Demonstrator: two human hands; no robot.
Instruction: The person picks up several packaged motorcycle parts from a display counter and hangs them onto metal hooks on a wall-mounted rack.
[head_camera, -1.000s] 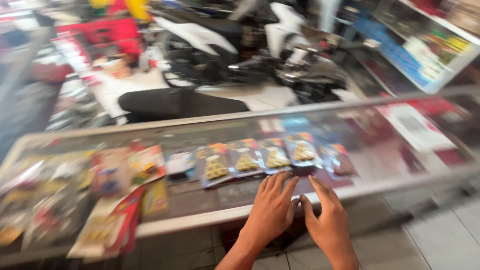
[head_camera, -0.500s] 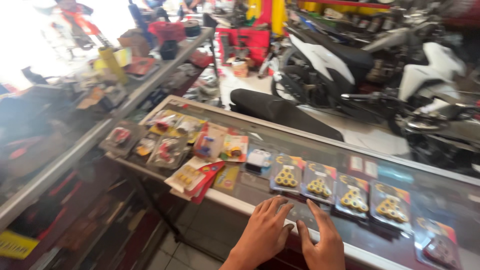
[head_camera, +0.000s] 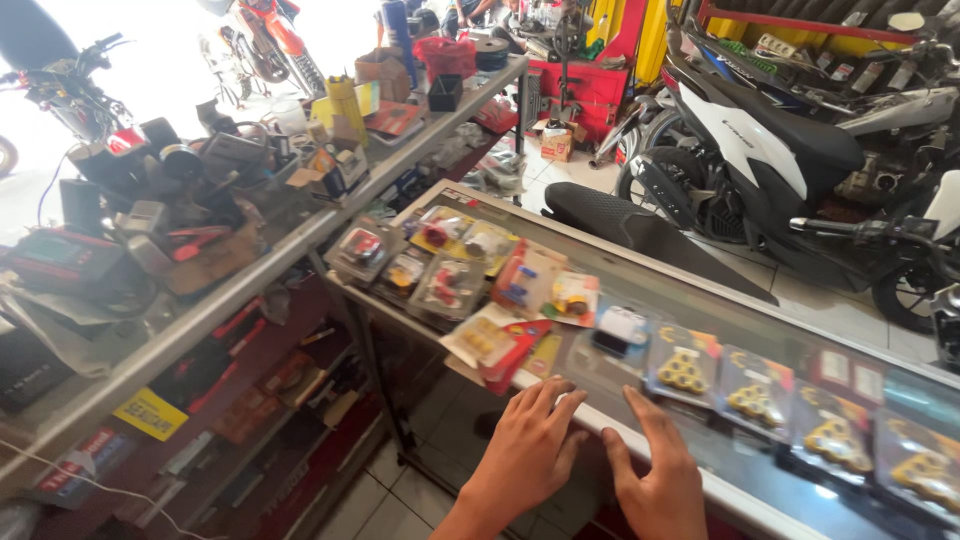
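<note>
Well beyond the hands stands a white scooter (head_camera: 770, 140), with a cluttered bench (head_camera: 250, 270) off to their left. Under them runs a glass counter (head_camera: 620, 385) carrying blister packs (head_camera: 683, 368) of yellow rollers (lying just past the fingertips). Left hand (head_camera: 528, 452) and right hand (head_camera: 655, 478) lie flat, side by side, fingers spread, gripping nothing.

Black-and-white scooter (head_camera: 760, 140) parked on the tiled floor; detached black seat (head_camera: 640, 228) beside it. Cluttered side counter (head_camera: 230, 290) — yellow bottle (head_camera: 345, 105), black cup (head_camera: 445, 92), cardboard box (head_camera: 383, 72). Red cabinet (head_camera: 590, 85) behind.
</note>
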